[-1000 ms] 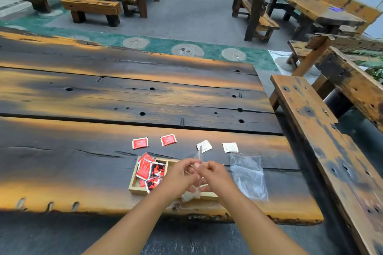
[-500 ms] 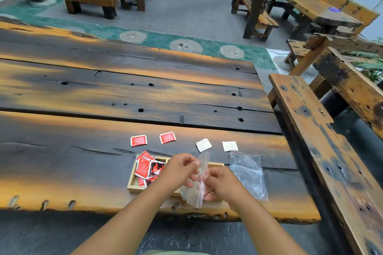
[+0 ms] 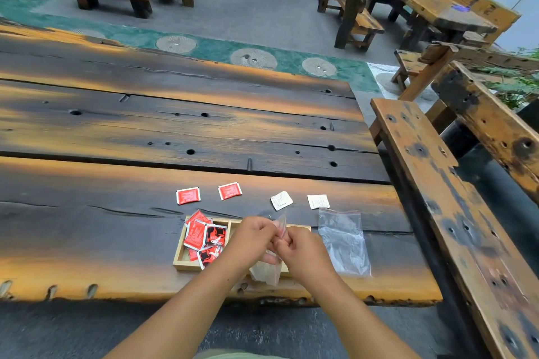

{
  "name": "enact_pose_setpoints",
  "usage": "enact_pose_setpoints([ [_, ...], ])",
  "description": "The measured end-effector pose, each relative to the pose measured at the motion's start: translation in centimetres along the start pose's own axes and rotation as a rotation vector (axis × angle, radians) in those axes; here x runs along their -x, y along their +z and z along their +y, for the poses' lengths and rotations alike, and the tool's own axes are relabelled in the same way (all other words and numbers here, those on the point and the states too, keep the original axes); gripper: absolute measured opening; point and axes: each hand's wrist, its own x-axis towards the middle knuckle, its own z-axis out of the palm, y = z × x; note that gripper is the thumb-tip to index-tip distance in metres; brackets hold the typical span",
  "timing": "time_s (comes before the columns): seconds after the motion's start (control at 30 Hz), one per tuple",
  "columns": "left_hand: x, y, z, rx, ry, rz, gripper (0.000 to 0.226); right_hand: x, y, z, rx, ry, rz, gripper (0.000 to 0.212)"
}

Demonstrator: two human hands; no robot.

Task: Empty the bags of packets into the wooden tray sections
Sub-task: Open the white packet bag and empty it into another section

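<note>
Head view, so what had the hands got hold of? asked the first.

One small clear bag [image 3: 269,269] between them, said the second. The left hand [image 3: 253,237] and the right hand [image 3: 303,253] met knuckle to knuckle above the wooden tray [image 3: 182,259], the fingers of both curled in and pinching the bag's top edge. The bag hung down over the tray's near rim.

Anything inside it?

Something pale sat at the bottom, possibly white packets, but the plastic was too blurred to say.

And the tray?

It lay near the front edge of the worktop [image 3: 116,227]. Its left section held a heap of red packets [image 3: 204,239], one tipped over the far rim. The hands hid the right section.

What else lay about?

Beyond the tray, a row on the bare wood: two loose red packets [image 3: 188,195] and two loose white packets [image 3: 281,200]. A second clear bag [image 3: 344,242] with a red strip along its mouth lay flat just to the right of the tray. A wooden bench [image 3: 437,198] ran along the worktop's right end.
</note>
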Motion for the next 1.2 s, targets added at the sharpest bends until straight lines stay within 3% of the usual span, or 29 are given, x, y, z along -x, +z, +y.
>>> enact_pose_setpoints([
  [0.13,0.1,0.2,0.0,0.026,0.013,-0.006,0.023,-0.3,0.2,0.1,-0.023,-0.009,0.027,0.031],
  [0.37,-0.5,-0.9,0.1,-0.029,0.046,-0.016,0.021,-0.5,0.3,0.7,-0.245,-0.070,-0.079,0.019],
  [0.53,-0.7,-1.2,-0.3,-0.029,0.061,-0.022,0.017,-0.4,-0.5,1.0,-0.431,-0.057,-0.181,0.030],
  [0.97,-0.4,-0.9,-0.2,-0.192,0.089,-0.052,0.019,0.6,-1.0,0.8,-0.583,-0.003,-0.228,0.029],
  [1.2,1.0,-0.1,-0.4,0.216,0.068,-0.162,0.014,0.6,-0.3,0.0,-0.763,0.024,-0.190,0.020],
])
